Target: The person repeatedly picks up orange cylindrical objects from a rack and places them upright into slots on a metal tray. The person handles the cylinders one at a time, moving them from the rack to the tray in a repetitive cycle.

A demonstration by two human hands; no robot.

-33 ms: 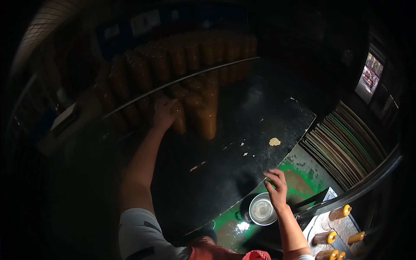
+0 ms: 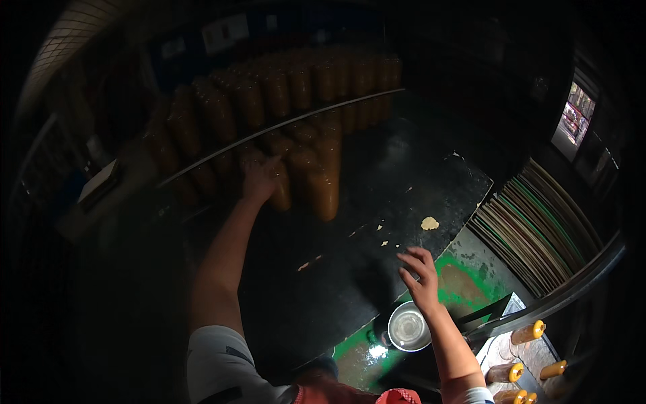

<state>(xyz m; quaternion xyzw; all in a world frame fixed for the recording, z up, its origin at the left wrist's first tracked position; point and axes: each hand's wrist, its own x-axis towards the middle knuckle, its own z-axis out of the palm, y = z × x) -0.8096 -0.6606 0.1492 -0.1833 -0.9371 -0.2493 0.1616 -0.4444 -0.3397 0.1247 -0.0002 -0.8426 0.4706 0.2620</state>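
My left hand reaches to the dim far side, against a cluster of shiny amber-brown bottles on a dark tabletop. Its thumb stretches out to the right, apart from the other fingers; the far fingertips fade into shadow. One bottle stands right beside this hand, and no firm hold on it shows. Brightly lit, my right hand hovers over the table's near right edge with its fingers bent and apart, nothing in them. Just below it, a round metal bowl shows, partly covered by my forearm.
Rows of similar bottles stand behind a thin pale rail. Pale flakes lie on the tabletop. At the right are a stack of thin boards, a curved metal rail and several orange-capped bottles.
My right hand has moved a little up and left, away from above the bowl. The left hand stays by the bottles, shifted very slightly right and down.
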